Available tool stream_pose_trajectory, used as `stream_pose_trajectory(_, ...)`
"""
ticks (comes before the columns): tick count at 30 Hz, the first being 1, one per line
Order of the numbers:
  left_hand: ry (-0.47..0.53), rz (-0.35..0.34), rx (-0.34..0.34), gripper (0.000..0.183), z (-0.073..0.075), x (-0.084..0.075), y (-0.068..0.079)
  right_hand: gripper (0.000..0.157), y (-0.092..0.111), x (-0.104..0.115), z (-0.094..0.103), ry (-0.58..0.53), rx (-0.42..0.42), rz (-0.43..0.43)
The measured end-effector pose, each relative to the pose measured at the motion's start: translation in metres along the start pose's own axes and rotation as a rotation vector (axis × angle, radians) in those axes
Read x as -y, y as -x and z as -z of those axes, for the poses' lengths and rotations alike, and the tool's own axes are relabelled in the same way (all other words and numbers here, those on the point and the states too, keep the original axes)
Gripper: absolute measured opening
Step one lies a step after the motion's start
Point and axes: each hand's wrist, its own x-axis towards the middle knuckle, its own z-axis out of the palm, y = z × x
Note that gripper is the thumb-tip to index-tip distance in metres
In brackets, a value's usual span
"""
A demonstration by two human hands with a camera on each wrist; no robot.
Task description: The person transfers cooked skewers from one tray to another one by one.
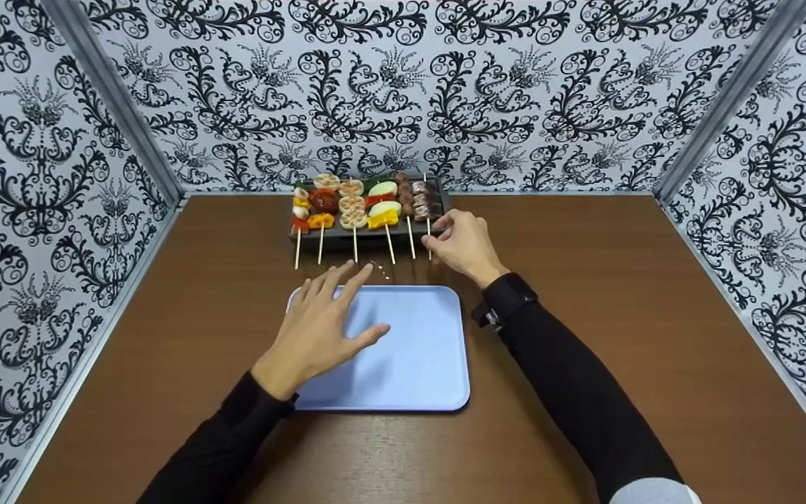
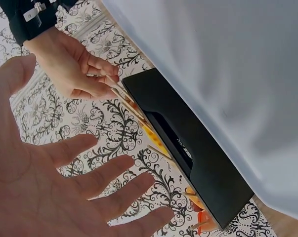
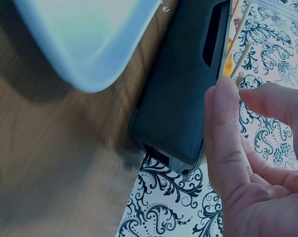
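Note:
My right hand (image 1: 464, 245) is at the right end of a black tabletop grill (image 3: 171, 94). Its thumb and fingertips pinch the bare wooden stick of the rightmost skewer (image 1: 422, 203), which carries dark and pale chunks and lies on the grill. In the right wrist view, the stick's end shows between thumb and finger. Spread fingers mark my left hand (image 1: 319, 332), which is held over the left part of a light blue tray (image 1: 410, 350) and holds nothing.
Several more skewers lie side by side on the grill, among them one with white, red and yellow pieces (image 1: 383, 205) and one with pale lotus-like slices (image 1: 352, 203). Their sticks overhang the front edge. Patterned walls (image 1: 389, 91) enclose the brown table (image 1: 585, 315).

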Motion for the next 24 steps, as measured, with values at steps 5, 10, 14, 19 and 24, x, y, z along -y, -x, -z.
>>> stream_pose_trajectory(5, 0.021, -0.014, 0.035, 0.100, 0.001, -0.004, 0.000, 0.032, -0.004, 0.000, 0.001, -0.006, 0.008, -0.034)
stream_pose_trajectory(10, 0.015, -0.030, 0.053, 0.099, 0.001, -0.007, 0.000, 0.030, -0.005, 0.000, 0.001, -0.024, 0.022, -0.061)
stream_pose_trajectory(14, 0.012, -0.041, 0.051, 0.098, -0.001, -0.009, -0.001, 0.028, -0.006, 0.001, 0.001, -0.077, 0.047, -0.095)
stream_pose_trajectory(19, 0.014, -0.074, 0.029, 0.094, -0.003, -0.010, 0.000, 0.028, -0.007, 0.003, 0.002, -0.162, 0.081, -0.161)
stream_pose_trajectory(24, 0.012, -0.117, -0.015, 0.093, -0.004, -0.011, 0.001, 0.023, -0.008, 0.004, 0.004, -0.241, 0.108, -0.227)
